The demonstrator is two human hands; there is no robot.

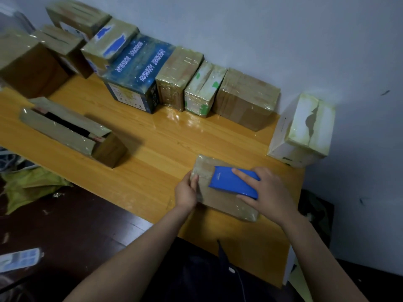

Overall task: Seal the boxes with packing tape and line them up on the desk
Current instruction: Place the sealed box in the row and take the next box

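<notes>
Left hand [186, 190]: grips the left end of the flat box; thumb on the top face, fingers curled down over the end face.
Right hand [270, 190]: holds the blue tape dispenser; index finger laid straight along its top, thumb along its near edge, palm over its right end.
Flat box [218, 202]: between the two hands, lying flat on the desk close to the near edge; brown, glossy with tape, its long side running from the left hand to under the right hand.
Blue tape dispenser [231, 184]: rests on top of the flat box, under the right hand, just beside the left thumb but apart from it.
Desk [152, 149]: wooden top under both hands.
Row of boxes [246, 99]: beyond the hands, side by side against the wall [283, 40]; brown and pale boxes, all glossy with tape.
Dark blue box [135, 73]: in that row, beyond and left of the left hand; printed with white characters.
Long box [69, 131]: well left of the left hand, apart from the row; top flaps parted, with a dark gap between them.
White box [305, 131]: beyond the right hand, at the right end of the desk; its top seam is torn.
</notes>
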